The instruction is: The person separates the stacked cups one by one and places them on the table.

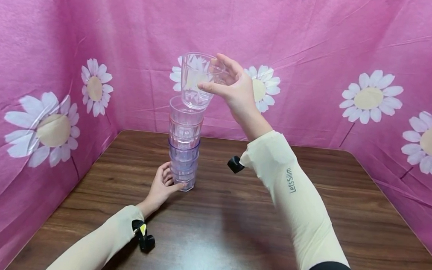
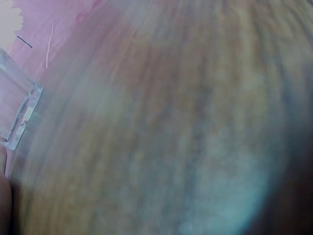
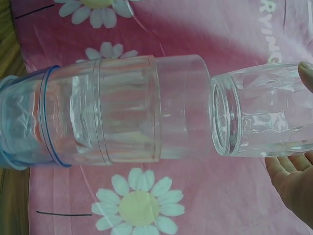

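Note:
A tall stack of nested clear plastic cups [image 1: 185,134] stands upright on the wooden table, with a blue rim and a reddish rim showing partway up. My left hand [image 1: 163,186] holds the stack near its base, thumb in front and fingers at the left side. Above the stack, my right hand [image 1: 237,87] grips a clear faceted cup [image 1: 195,81] from the right, between thumb and fingers. In the right wrist view, this cup's base [image 3: 225,115] is right at the top rim of the stack [image 3: 183,107]; whether they touch I cannot tell. The left wrist view catches only the bottom cup's base [image 2: 27,117].
The brown wood-grain table [image 1: 269,225] reaches back to a pink cloth [image 1: 306,31] printed with white daisies, which hangs behind and on both sides. A small black wrist device [image 1: 146,241] sits on the left sleeve, another [image 1: 235,164] on the right.

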Available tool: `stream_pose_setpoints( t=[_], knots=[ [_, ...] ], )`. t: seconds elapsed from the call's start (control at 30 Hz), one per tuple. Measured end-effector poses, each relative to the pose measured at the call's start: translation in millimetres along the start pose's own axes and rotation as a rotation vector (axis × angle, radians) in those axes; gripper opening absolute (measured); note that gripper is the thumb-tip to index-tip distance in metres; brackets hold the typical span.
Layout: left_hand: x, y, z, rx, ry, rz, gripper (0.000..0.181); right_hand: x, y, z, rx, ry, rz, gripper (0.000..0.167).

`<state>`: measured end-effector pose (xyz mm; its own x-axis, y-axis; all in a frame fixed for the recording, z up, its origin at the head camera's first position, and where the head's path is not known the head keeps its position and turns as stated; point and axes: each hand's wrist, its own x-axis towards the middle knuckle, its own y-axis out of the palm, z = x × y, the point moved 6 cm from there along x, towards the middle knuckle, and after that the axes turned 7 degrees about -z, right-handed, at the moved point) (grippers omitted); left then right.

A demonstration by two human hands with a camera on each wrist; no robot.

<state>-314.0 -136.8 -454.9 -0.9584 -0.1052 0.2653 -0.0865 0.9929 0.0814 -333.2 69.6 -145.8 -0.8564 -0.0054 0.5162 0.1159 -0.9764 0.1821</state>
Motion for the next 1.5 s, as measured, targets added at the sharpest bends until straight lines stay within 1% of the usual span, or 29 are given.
stream_pose_setpoints(
  t=[0.17, 0.3, 0.5, 0.87, 1.07, 1.23, 1.33, 1.5],
  knots=[
    [0.0, 0.2, -0.6, 0.003, 0.001, -0.004, 0.082, -0.6, -10.7, 2.9, 0.003, -0.001, -0.015, 0.078],
    [-0.9, 0.3, -0.9, 0.02, -0.011, -0.006, 0.081, -0.1, -23.2, 3.2, -0.004, 0.0, -0.039, 0.078],
    [-0.6, 0.9, -0.9, 0.028, -0.027, -0.004, 0.081, 1.8, -46.3, -1.1, -0.045, 0.011, -0.078, 0.079],
    [-0.3, 1.1, 0.2, 0.029, -0.026, -0.005, 0.08, -0.1, -88.3, -10.5, -0.105, 0.006, -0.134, 0.08],
    [-0.2, 0.5, 0.5, 0.023, -0.026, -0.009, 0.08, -3.8, -115.8, -16.7, -0.142, 0.043, -0.191, 0.082],
    [-0.4, 0.8, 0.3, 0.016, -0.029, -0.005, 0.08, -7.4, -135.8, -21.8, -0.135, 0.064, -0.239, 0.082],
    [-0.6, 1.0, 0.3, 0.014, -0.027, -0.006, 0.08, -9.6, -147.3, -26.0, -0.17, 0.078, -0.259, 0.083],
    [-0.7, 1.1, -0.6, 0.022, -0.014, -0.007, 0.08, -12.9, -169.5, -33.8, -0.288, 0.108, -0.303, 0.086]
  ],
)
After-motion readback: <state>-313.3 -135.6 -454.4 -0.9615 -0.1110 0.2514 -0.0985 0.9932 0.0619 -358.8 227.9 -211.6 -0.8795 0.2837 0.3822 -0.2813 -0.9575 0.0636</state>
